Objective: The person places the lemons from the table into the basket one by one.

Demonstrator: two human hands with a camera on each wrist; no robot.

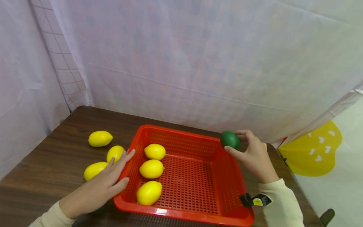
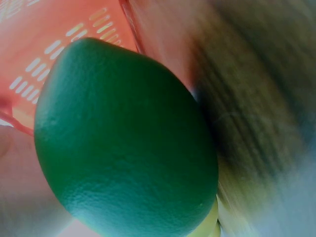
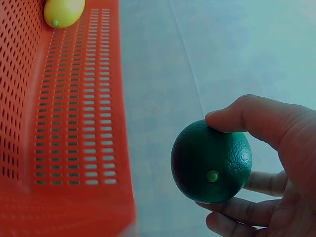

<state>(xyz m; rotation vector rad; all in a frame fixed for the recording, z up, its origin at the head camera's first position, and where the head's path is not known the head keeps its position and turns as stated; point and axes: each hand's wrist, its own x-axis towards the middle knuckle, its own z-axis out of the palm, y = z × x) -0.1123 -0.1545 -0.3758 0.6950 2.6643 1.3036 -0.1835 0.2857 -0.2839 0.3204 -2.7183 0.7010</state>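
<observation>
My right hand (image 1: 253, 156) pinches a green lime (image 1: 230, 140) between thumb and fingers, at the far right corner of a red plastic basket (image 1: 184, 216). In the right wrist view the lime's pale stem spot faces the camera, and the basket wall stands to its left. My left hand (image 1: 103, 186) rests with extended fingers on the basket's left rim. Three yellow lemons (image 1: 151, 169) lie in a row along the left side inside the basket. Another green lime (image 2: 126, 143) fills the left wrist view, mostly hidden beneath my left forearm in the head view.
On the brown wooden table (image 1: 54, 151), left of the basket, lie three more lemons (image 1: 100, 138), two of them close by my left hand. White cloth (image 1: 181, 63) hangs behind the table. A yellow shape with white marks (image 1: 314, 151) shows beyond the table's right edge.
</observation>
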